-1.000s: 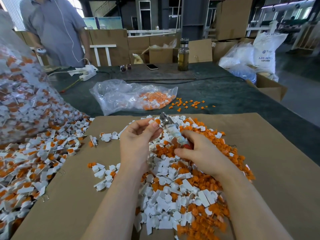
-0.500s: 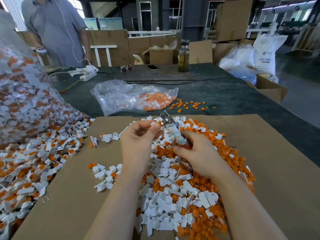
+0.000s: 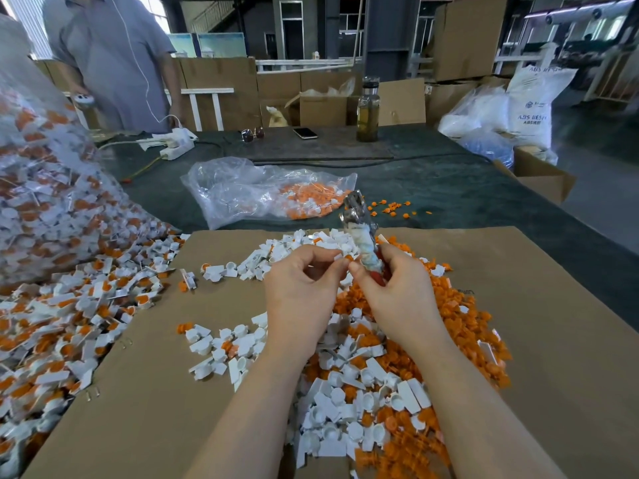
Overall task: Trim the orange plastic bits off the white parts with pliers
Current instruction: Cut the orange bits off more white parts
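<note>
White part [image 3: 340, 259], seemingly between left fingers [image 3: 330, 267]

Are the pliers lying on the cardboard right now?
No, the right hand grips the pliers upright above the pile, off the cardboard.

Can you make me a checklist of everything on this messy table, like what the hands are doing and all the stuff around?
Surface: brown cardboard sheet laid on a dark green table.
Job's things: pliers with wrapped handles, tip pointing up and away; mixed pile of parts, white and orange; untrimmed heap at left.
Clutter: clear bag with orange bits; big full bag; bottle; phone; sunglasses.
Grippers: right hand grips the pliers; left hand pinches a small part, detail too small to tell.
Cables: power strip; black cable.
Surroundings: standing person, cardboard boxes, white sacks.
</note>
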A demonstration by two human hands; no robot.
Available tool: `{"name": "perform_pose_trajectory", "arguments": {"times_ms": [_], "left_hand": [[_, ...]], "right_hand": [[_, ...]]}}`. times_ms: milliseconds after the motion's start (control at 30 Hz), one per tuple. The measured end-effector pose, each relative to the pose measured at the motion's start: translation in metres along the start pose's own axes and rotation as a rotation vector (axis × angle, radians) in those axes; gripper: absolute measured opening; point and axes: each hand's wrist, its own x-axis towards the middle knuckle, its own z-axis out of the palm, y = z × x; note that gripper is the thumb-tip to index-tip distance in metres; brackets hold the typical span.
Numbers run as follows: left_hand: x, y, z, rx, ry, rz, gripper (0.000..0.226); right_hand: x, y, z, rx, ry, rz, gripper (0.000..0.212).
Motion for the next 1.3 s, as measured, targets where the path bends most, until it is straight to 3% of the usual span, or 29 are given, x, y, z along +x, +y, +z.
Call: {"name": "perform_pose_trajectory", "arguments": {"times_ms": [333, 533, 667, 800, 1167, 1300], "left_hand": [[0.002, -0.003, 0.0, -0.008, -0.001, 0.031, 0.023], [0.012, -0.006, -0.016, -0.374, 0.021, -0.086, 0.011], [0.016, -0.007, -0.023, -0.485, 0.023, -0.116, 0.009], [0.017, -0.006, -0.024, -0.52, 0.019, -0.107, 0.009], [0.017, -0.006, -0.024, -0.547, -0.009, -0.109, 0.013], [0.017, -0.007, -0.024, -0.57, -0.017, -0.121, 0.016]], "right_hand": [[0.0, -0.001, -0.003, 0.064, -0.048, 0.036, 0.011], [0.001, 0.002, -0.017, 0.098, -0.361, 0.106, 0.017], [-0.001, -0.002, -0.019, 0.06, -0.483, 0.084, 0.024], [-0.002, -0.004, -0.02, 0.02, -0.499, 0.076, 0.028], [-0.002, -0.001, -0.015, -0.066, -0.465, 0.01, 0.008], [-0.004, 0.0, -0.011, -0.1, -0.437, -0.007, 0.013]]}}
